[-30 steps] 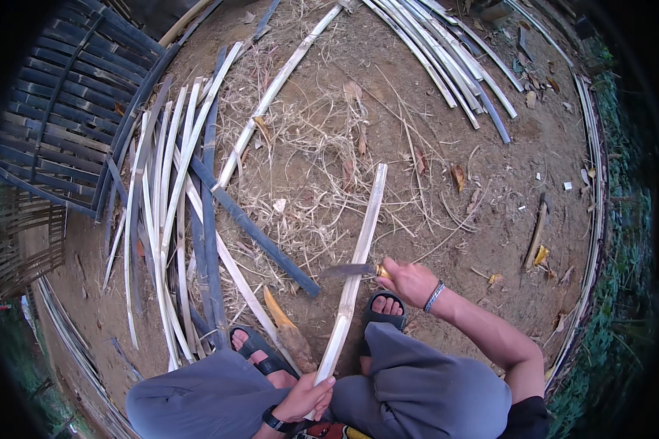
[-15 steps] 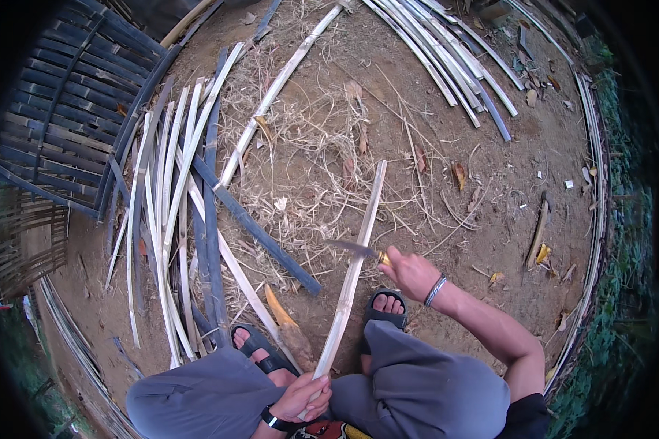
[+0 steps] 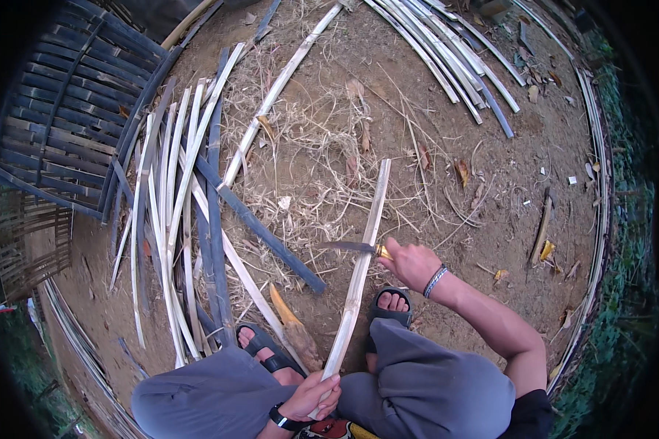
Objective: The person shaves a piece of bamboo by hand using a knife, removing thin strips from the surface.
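Observation:
My left hand (image 3: 311, 397), with a black band at its wrist, is closed around the near end of a pale bamboo strip (image 3: 356, 282). The strip slopes up and away from my lap, its far end above the littered ground. My right hand (image 3: 410, 265) grips the yellowish handle of a knife (image 3: 351, 246). The dark blade points left and lies across the strip's upper part. Between my sandaled feet is a brown and orange-yellow pointed thing (image 3: 289, 322) whose kind I cannot make out.
Pale and dark bamboo strips (image 3: 176, 190) lie in a pile at the left, beside a dark slatted bamboo panel (image 3: 73, 110). More strips (image 3: 447, 58) lie at the far right. Curly shavings (image 3: 300, 161) and dry leaves cover the soil ahead. One dark strip (image 3: 271, 238) reaches toward my feet.
The whole view has shifted slightly. My right hand and the knife stay at nearly the same part of the strip, the blade now a little more level. My left hand keeps its hold.

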Demonstrator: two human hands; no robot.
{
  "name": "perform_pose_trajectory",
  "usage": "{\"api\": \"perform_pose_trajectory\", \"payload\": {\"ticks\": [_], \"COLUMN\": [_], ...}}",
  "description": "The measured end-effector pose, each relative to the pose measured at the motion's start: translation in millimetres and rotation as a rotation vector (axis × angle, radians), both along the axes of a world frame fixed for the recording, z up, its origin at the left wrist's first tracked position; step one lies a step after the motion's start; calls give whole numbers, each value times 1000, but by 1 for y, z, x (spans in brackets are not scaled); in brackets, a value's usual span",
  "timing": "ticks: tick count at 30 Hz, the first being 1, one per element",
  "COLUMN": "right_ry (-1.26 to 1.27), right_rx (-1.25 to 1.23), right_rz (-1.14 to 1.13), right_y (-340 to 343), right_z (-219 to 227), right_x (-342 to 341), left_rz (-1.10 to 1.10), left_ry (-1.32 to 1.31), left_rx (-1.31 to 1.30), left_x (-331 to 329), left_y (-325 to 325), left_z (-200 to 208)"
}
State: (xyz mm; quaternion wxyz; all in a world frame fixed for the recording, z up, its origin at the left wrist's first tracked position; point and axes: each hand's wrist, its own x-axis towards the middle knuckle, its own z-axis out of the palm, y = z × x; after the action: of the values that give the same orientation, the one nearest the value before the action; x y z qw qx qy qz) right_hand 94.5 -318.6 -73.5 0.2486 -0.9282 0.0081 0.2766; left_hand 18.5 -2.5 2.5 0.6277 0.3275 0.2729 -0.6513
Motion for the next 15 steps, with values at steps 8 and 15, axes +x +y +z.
{"api": "perform_pose_trajectory", "payload": {"ticks": [8,15], "right_ry": [-22,9], "right_rx": [-32,20], "right_rz": [42,152], "right_y": [-6,10], "right_z": [-3,22], "right_x": [-2,-24], "left_rz": [-27,-67], "left_ry": [-8,-79], "left_rx": [-21,80], "left_x": [-6,-1], "left_y": [5,6], "left_z": [-5,-4]}}
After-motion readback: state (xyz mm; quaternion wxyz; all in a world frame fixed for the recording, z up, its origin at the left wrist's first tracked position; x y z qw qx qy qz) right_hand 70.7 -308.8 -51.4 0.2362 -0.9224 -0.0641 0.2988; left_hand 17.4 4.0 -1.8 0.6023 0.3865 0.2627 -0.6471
